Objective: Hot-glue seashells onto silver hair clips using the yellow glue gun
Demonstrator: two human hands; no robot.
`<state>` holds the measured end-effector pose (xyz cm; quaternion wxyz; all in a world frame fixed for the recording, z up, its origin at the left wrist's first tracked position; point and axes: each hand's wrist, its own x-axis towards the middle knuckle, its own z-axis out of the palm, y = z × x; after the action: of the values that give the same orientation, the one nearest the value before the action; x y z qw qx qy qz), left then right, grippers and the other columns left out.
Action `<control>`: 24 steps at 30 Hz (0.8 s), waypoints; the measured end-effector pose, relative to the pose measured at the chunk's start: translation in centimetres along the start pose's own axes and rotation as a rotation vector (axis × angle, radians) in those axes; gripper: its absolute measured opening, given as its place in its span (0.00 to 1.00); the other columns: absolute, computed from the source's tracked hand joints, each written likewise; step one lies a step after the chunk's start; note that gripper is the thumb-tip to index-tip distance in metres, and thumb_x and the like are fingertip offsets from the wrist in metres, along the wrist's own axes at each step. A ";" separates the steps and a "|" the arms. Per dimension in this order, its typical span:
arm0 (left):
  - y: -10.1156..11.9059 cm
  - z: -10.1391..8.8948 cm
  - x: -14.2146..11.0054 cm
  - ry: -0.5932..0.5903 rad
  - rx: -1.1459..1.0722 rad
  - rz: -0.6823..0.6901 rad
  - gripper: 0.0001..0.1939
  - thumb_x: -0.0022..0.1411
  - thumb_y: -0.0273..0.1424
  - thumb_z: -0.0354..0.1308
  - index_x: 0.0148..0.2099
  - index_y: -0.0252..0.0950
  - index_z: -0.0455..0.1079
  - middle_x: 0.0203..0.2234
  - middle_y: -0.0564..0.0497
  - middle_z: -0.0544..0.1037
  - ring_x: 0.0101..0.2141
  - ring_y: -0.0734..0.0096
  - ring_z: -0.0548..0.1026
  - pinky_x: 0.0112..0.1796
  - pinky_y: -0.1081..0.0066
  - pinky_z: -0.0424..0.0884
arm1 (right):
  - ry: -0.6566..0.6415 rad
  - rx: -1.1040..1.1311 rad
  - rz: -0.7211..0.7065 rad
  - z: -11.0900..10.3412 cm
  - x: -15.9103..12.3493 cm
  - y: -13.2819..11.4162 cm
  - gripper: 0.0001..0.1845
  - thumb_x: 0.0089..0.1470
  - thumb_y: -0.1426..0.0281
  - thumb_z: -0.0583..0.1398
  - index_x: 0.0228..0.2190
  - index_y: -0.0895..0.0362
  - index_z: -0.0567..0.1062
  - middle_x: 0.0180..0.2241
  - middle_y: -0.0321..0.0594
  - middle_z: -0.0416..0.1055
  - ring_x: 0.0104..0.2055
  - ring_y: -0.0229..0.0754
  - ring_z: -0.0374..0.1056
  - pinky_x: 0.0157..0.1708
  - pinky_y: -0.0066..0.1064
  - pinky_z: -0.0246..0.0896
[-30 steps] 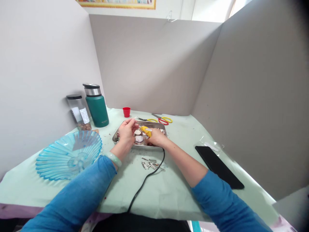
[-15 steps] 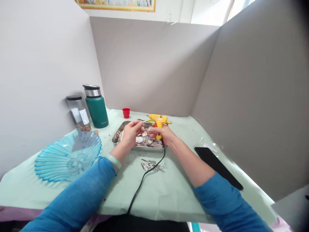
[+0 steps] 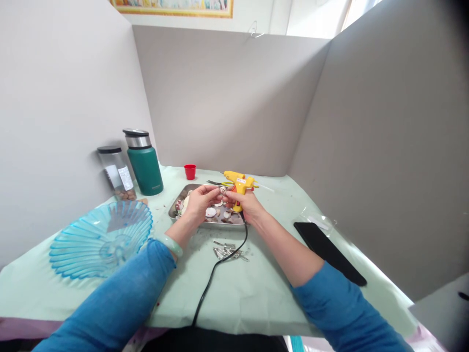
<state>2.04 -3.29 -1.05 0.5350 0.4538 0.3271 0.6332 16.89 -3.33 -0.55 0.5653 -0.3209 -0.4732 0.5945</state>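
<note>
My right hand (image 3: 248,203) is wrapped round the handle of a yellow glue gun (image 3: 240,183), whose nozzle points left and away from me. A black cord (image 3: 211,278) runs down from its handle. My left hand (image 3: 201,203) pinches at a small pale shell-like piece (image 3: 223,189), and the fingertips of my right hand come close to it or touch it. Both hands are above a metal tray (image 3: 205,225) of shells and small stones. A white shell (image 3: 211,212) lies in the tray between my wrists.
Small metal clips (image 3: 229,251) lie in front of the tray. Left stand a blue glass dish (image 3: 100,239), a clear jar (image 3: 116,173) and a green flask (image 3: 144,168). A red cup (image 3: 190,171) and pliers (image 3: 216,183) are behind; a black flat board (image 3: 330,253) lies right.
My two hands have come together, and the fingertips now meet around the small pale piece. The glue gun has stayed in my right hand. The view has shifted slightly.
</note>
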 end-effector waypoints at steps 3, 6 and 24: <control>0.2 0.1 -0.2 0.000 0.010 0.009 0.16 0.42 0.32 0.71 0.33 0.29 0.73 0.27 0.46 0.79 0.24 0.72 0.76 0.29 0.72 0.72 | 0.043 -0.008 -0.014 0.2 0.0 0.1 0.17 0.35 0.69 0.69 0.29 0.57 0.70 0.24 0.34 0.73 0.24 0.36 0.72 0.24 0.25 0.70; 0.4 0.3 -0.4 0.001 0.039 0.018 0.16 0.42 0.33 0.71 0.33 0.30 0.74 0.27 0.46 0.79 0.23 0.74 0.75 0.29 0.72 0.72 | 0.076 -0.007 -0.028 0.4 -0.1 0.1 0.18 0.34 0.69 0.70 0.29 0.58 0.70 0.24 0.34 0.73 0.23 0.35 0.70 0.24 0.25 0.70; 0.2 0.8 -0.5 0.014 0.160 0.106 0.11 0.44 0.31 0.67 0.31 0.31 0.72 0.22 0.49 0.76 0.22 0.73 0.73 0.28 0.73 0.70 | 0.117 0.044 -0.058 0.6 -0.2 0.5 0.18 0.34 0.70 0.69 0.30 0.58 0.70 0.25 0.34 0.73 0.24 0.36 0.71 0.26 0.28 0.72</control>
<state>2.67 -3.84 -0.66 0.4605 0.5071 0.3559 0.6357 16.16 -3.61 -0.78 0.6158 -0.3287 -0.4352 0.5686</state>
